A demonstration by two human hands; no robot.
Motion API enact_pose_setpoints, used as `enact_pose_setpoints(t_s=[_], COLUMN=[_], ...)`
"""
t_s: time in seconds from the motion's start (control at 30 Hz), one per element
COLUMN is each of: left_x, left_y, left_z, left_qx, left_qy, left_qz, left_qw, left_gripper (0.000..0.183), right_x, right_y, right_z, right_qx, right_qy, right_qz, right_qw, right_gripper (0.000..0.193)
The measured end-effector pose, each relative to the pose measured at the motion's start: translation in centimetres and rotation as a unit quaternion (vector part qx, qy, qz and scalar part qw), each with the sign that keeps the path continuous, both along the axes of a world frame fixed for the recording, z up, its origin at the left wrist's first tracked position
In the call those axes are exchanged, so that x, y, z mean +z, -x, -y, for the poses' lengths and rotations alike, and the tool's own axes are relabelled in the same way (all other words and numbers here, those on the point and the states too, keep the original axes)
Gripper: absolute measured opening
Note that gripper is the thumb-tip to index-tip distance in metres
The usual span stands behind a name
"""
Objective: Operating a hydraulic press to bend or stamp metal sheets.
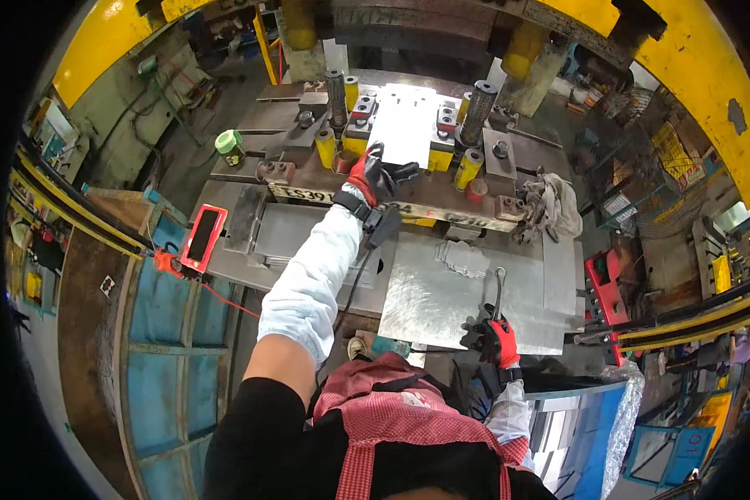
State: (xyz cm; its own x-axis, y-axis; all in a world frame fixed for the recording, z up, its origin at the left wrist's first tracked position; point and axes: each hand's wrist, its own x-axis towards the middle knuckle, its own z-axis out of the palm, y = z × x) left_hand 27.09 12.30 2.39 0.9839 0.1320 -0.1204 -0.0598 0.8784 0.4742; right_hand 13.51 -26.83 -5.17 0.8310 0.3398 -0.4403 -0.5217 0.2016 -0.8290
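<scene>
My left hand [375, 177], in a red and black glove, reaches forward to the near edge of a bright flat metal sheet [404, 125]. Its fingers and thumb are apart, and I cannot tell whether they touch the sheet. The sheet lies between the posts of a press die [467, 200]. Lower right, my right hand [497, 340], gloved alike, is closed round the near end of a slim metal rod-like tool [500, 287] with a rounded head. Beneath it lies a broad shiny metal plate [429, 292], bearing a small pile of notched metal pieces [463, 259].
Stacked grey sheets [287, 229] lie left of the plate, beside a red-framed dark panel [202, 238]. Yellow cylinders [469, 168] and dark posts [478, 112] flank the die. A rag [556, 204] hangs right. A blue bin [596, 433] holds metal pieces. A green-lidded container [229, 146] stands left.
</scene>
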Motion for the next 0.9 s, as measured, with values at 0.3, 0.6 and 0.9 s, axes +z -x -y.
enact_pose_setpoints(t_s=[0.3,0.6,0.9], left_x=[-10.2,-15.9,-13.9], left_y=[21.8,28.5,26.5], left_z=[5.3,3.6,3.2], left_qx=[0.155,-0.099,-0.177], left_qy=[-0.426,-0.905,-0.866], left_qz=[-0.153,-0.303,-0.341], left_qw=[0.878,0.282,0.319], left_gripper=[0.035,0.062,0.054], right_x=[-6.9,-9.5,-8.3], right_y=[-1.0,-1.1,-0.7], right_z=[4.6,5.7,6.1], right_qx=[-0.016,0.023,0.015], right_qy=[-0.078,-0.025,-0.181], right_qz=[0.0,0.142,0.004], right_qw=[0.997,0.989,0.983], right_gripper=[0.048,0.047,0.042])
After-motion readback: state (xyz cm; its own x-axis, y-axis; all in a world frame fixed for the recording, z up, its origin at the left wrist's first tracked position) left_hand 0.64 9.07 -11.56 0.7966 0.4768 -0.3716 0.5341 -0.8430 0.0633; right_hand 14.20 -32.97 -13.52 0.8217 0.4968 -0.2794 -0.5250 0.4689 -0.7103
